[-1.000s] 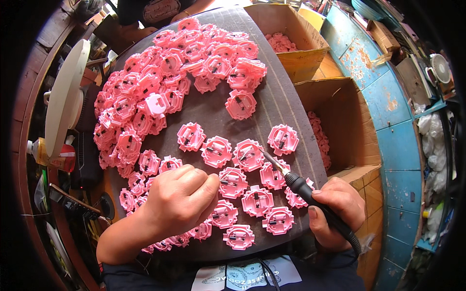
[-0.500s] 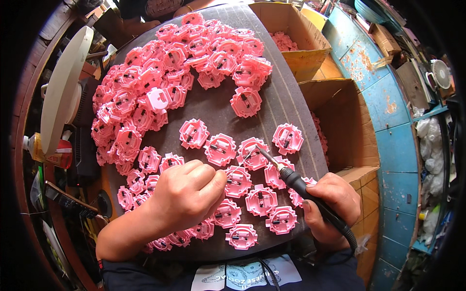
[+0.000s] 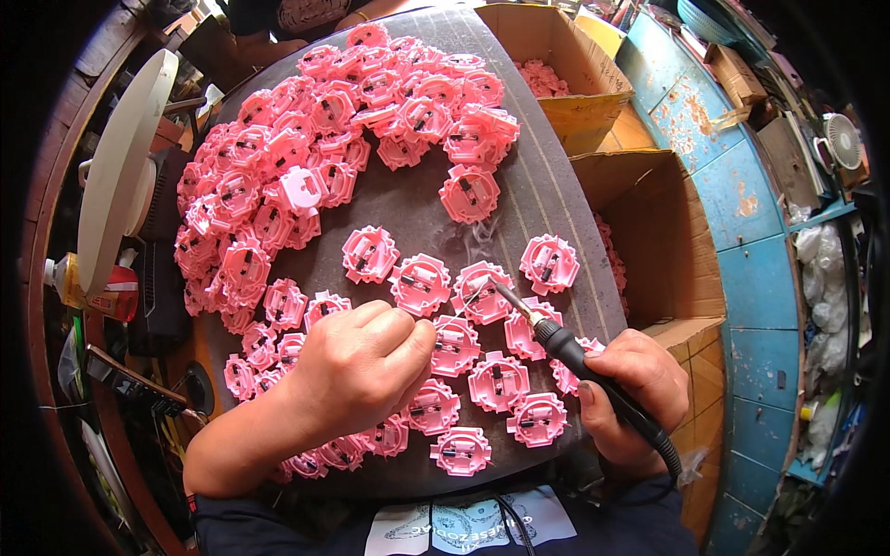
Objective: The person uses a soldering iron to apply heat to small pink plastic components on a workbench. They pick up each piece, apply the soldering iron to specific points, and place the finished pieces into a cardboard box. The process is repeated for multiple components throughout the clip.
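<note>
My right hand is wrapped round the black handle of a soldering iron. The iron's tip rests on the small parts inside a pink plastic housing. My left hand is closed in a pinch, and a thin silvery solder wire runs from it toward the tip. Faint smoke rises just beyond that housing. Around both hands lie several similar pink housings, each with small black and metal parts inside. Some of them are partly hidden under my left hand and forearm.
A large heap of pink housings covers the far left of the dark table. Cardboard boxes with more pink pieces stand along the right edge. A white round fan-like object is at the left. Another person's arm shows at the far edge.
Smoke now drifts up beyond the housing under the iron's tip. My left hand has shifted very slightly; the iron stays at the same housing.
</note>
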A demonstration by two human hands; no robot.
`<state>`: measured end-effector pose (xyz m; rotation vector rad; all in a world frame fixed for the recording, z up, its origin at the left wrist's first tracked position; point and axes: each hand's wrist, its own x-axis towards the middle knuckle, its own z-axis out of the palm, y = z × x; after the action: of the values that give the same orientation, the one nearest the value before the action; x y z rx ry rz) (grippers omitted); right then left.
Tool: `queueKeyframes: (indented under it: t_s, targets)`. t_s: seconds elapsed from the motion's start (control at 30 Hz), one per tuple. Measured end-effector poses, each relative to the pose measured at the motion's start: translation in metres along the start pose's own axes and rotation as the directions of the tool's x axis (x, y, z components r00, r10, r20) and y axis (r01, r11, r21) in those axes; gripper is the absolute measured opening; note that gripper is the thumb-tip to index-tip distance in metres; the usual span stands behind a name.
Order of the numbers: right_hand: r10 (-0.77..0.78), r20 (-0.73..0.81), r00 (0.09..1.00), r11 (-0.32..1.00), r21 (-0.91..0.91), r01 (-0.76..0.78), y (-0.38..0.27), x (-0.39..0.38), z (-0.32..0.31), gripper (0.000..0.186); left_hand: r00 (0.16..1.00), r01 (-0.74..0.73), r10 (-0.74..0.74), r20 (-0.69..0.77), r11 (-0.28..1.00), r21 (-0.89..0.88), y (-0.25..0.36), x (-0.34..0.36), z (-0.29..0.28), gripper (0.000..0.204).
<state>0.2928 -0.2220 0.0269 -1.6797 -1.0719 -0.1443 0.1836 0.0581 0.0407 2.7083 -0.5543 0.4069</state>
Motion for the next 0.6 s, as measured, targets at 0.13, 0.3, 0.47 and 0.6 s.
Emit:
queueKeyframes:
  t_s: [0.13,0.3,0.47,0.6]
  targets:
    - [-0.013,-0.021,1.0,1.0,-0.011,0.013,-0.001,-0.001,-0.001,0.033,1.0,0.005,-0.005,-0.003,1.0,0.018,0.001,-0.001,-0.004,0.026]
    - [0.016,0.007,1.0,0.999,0.03,-0.016,-0.006,-0.002,0.003,0.025,1.0,0.013,-0.014,0.011,0.998,0.058,0.003,-0.01,-0.011,0.025]
    - [-0.012,0.006,1.0,0.999,0.038,0.012,-0.005,0.001,0.009,0.028,1.0,-0.002,0.003,-0.019,0.998,0.059,0.002,-0.011,-0.007,0.025]
    - [-0.049,0.033,0.998,0.998,0.037,0.048,-0.004,0.004,0.007,0.035,1.0,0.0,0.001,-0.023,0.999,0.05,0.001,-0.011,-0.004,0.025]
